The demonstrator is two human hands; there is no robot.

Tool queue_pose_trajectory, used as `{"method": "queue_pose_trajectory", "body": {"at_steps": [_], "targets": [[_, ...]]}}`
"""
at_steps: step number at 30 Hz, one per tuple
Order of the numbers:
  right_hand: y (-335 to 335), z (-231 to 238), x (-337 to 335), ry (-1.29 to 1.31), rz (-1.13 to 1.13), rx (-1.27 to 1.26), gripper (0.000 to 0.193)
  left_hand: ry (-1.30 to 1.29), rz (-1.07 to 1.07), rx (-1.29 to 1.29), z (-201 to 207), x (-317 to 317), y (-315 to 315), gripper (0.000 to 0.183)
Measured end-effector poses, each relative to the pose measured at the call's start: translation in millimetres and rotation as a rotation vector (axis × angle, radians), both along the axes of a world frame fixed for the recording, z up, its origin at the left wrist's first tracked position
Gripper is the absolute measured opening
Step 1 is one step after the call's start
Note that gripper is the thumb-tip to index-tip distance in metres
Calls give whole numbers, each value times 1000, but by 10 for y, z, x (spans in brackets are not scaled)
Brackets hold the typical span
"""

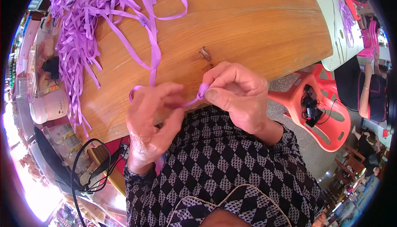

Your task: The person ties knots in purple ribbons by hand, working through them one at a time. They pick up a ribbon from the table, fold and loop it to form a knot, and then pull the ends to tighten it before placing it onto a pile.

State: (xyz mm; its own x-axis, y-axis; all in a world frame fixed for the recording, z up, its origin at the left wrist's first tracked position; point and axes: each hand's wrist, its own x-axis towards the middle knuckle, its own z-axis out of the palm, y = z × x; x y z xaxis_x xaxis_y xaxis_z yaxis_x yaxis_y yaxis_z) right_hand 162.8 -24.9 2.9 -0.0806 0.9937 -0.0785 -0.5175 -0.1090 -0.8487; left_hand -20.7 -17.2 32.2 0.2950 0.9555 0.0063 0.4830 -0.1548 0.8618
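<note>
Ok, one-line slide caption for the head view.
Right hand pinches a flat purple satin-like ribbon, blurred left hand beside it, at a brown wooden table.

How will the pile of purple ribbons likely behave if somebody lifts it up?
The pile of purple ribbons is probably floppy, since strands droop over the left edge of the wooden table. It looks light, being thin strips. It may tangle, because many loops cross.

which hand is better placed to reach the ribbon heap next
Probably the left hand: it is nearer the purple ribbon heap on the left of the wooden table, while the right hand pinches a bunched bit of ribbon. The left hand is blurred, so its own grip is unclear.
</note>
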Motion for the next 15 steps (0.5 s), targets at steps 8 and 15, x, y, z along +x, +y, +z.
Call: {"method": "queue_pose_trajectory", "body": {"at_steps": [8,15], "targets": [[-17,24,25,-315,16,274,9,-638,25,-477,47,175,43,38],[44,-7,49,-616,-122,568,12,-723,50,-654,31,227,47,30]]}}
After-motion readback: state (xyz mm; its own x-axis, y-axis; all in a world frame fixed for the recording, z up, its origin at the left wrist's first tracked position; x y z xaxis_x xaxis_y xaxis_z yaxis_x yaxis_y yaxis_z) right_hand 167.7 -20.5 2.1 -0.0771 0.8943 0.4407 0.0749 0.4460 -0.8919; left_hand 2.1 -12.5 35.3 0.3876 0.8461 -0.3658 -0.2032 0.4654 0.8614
